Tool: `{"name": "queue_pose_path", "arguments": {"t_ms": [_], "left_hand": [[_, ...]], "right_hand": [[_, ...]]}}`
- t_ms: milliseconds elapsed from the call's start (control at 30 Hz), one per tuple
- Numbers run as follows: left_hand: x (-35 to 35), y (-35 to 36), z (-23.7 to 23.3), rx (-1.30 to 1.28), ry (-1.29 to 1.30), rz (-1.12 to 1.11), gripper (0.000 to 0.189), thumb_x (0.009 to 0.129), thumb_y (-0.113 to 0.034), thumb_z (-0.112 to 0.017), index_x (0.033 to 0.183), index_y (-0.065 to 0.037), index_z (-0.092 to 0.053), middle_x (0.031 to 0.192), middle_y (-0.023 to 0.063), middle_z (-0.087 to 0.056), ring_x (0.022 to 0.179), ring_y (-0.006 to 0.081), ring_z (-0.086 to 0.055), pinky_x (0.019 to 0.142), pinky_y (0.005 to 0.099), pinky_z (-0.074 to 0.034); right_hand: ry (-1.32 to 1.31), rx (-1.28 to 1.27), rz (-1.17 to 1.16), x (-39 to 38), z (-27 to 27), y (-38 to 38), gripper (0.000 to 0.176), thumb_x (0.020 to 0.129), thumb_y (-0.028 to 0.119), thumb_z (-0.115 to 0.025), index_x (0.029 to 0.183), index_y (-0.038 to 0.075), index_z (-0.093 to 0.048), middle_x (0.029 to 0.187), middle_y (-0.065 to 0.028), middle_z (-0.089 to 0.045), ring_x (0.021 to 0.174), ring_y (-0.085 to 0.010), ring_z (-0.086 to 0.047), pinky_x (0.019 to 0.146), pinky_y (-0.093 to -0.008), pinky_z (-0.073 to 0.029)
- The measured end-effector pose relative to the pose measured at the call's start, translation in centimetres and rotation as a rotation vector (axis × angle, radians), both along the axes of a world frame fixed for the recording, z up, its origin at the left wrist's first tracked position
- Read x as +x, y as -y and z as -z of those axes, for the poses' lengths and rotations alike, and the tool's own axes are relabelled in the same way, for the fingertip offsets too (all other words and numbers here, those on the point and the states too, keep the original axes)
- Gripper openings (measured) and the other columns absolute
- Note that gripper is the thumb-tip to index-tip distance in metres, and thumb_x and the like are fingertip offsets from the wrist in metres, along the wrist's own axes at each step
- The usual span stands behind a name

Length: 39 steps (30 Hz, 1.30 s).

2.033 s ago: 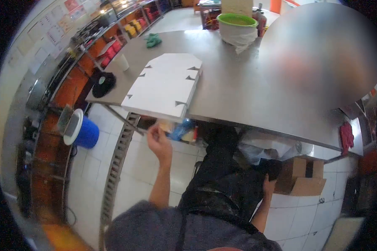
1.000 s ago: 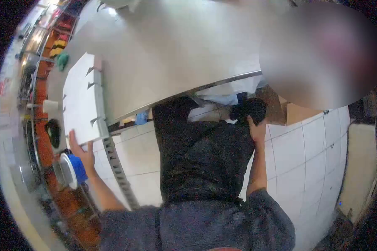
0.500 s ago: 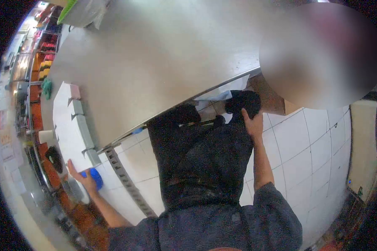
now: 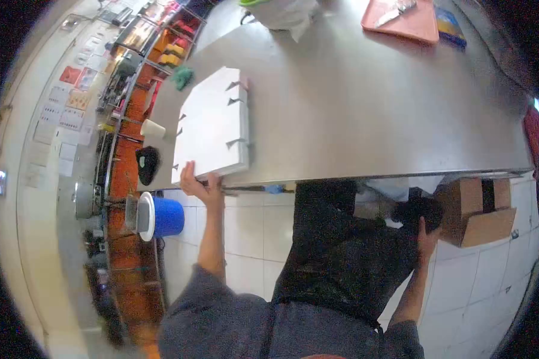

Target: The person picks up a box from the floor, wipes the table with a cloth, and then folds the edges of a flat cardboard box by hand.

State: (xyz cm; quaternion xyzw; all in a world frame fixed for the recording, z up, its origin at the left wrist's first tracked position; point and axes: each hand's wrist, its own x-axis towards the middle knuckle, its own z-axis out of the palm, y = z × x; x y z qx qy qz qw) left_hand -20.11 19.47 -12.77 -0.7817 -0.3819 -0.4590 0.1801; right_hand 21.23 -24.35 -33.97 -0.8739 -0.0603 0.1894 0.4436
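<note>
White box (image 4: 212, 122): flat, with dark wedge-shaped notches along two sides; lies on the metal tabletop (image 4: 365, 107), towards its left end, at the near edge.

Left hand (image 4: 200, 184): open, thumb and fingers apart, touching the box at its near side; firmness of hold cannot be told.

Right hand (image 4: 427, 236): against a black object (image 4: 416, 210) below the near edge, towards the right; thumb visible, other fingers hidden, so grip cannot be told.

Left edge of tabletop: pale cup (image 4: 153, 128); black item (image 4: 147, 164) with a light spot, nearer the near left corner. Green cloth (image 4: 182, 78): just beyond the box.

Far edge: white bucket (image 4: 284, 13) with green rim; pink tray (image 4: 401, 19) bearing a light, narrow item (image 4: 395, 13); blue-and-yellow packet (image 4: 450, 27) beside the tray.

Below: blue bin (image 4: 167, 217) with white rim, near the near left corner; open cardboard box (image 4: 482, 212), near the near right corner.
</note>
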Motion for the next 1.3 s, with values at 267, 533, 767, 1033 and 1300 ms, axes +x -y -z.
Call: {"name": "queue_pose_path", "arguments": {"t_ms": [267, 533, 767, 1033, 1300], "left_hand": [[0.8, -0.9, 0.9, 0.136, 0.22, -0.037, 0.057, 0.089, -0.049, -0.046, 0.117, -0.002, -0.062, 0.119, 0.0146, -0.061, 0.118, 0.035, -0.048, 0.106, 0.0489, -0.025], [1.2, -0.8, 1.1, 0.156, 0.22, -0.032, 0.059, 0.089, -0.049, -0.043, 0.118, -0.002, -0.061, 0.118, 0.0148, -0.06, 0.119, 0.0343, -0.046, 0.106, 0.0476, -0.025], [0.7, -1.4, 2.0, 0.128, 0.222, -0.06, 0.063, 0.09, -0.054, -0.04, 0.117, -0.001, -0.062, 0.12, 0.0153, -0.059, 0.122, 0.0337, -0.043, 0.108, 0.0468, -0.023], [1.4, -1.1, 1.2, 0.142, 0.219, -0.036, 0.068, 0.092, -0.055, -0.034, 0.116, 0.003, -0.061, 0.118, 0.0185, -0.058, 0.119, 0.0349, -0.043, 0.106, 0.0478, -0.027], [1.5, -0.6, 0.7, 0.151, 0.221, -0.086, 0.062, 0.09, -0.051, -0.036, 0.116, -0.001, -0.061, 0.12, 0.0154, -0.059, 0.119, 0.0353, -0.047, 0.104, 0.0478, -0.028]], "right_hand": [[0.082, -0.234, -0.062, 0.6, 4.3, 1.2, 0.091, 0.088, 0.051, -0.065, 0.146, -0.008, -0.027, 0.146, -0.032, -0.033, 0.138, -0.0426, -0.031, 0.115, -0.0455, -0.025], [0.163, 0.007, -0.097, 1.1, 6.5, 1.6, 0.078, 0.091, 0.039, -0.067, 0.142, -0.009, -0.033, 0.149, -0.0288, -0.033, 0.137, -0.0404, -0.033, 0.114, -0.0463, -0.027], [0.719, 0.38, 0.282, -1.0, -6.7, -3.8, 0.062, 0.093, 0.029, -0.064, 0.136, -0.007, -0.038, 0.136, -0.0273, -0.044, 0.13, -0.0369, -0.041, 0.112, -0.0455, -0.031], [0.882, -0.009, -0.039, 0.4, -25.0, -18.5, 0.039, 0.088, 0.03, -0.061, 0.12, 0.007, -0.062, 0.119, -0.0162, -0.063, 0.111, -0.0314, -0.059, 0.104, -0.0457, -0.036], [1.053, -0.124, -0.173, 0.9, -24.2, -17.5, 0.035, 0.088, 0.031, -0.059, 0.116, 0.012, -0.064, 0.119, -0.0103, -0.066, 0.109, -0.028, -0.061, 0.101, -0.0431, -0.037]]}}
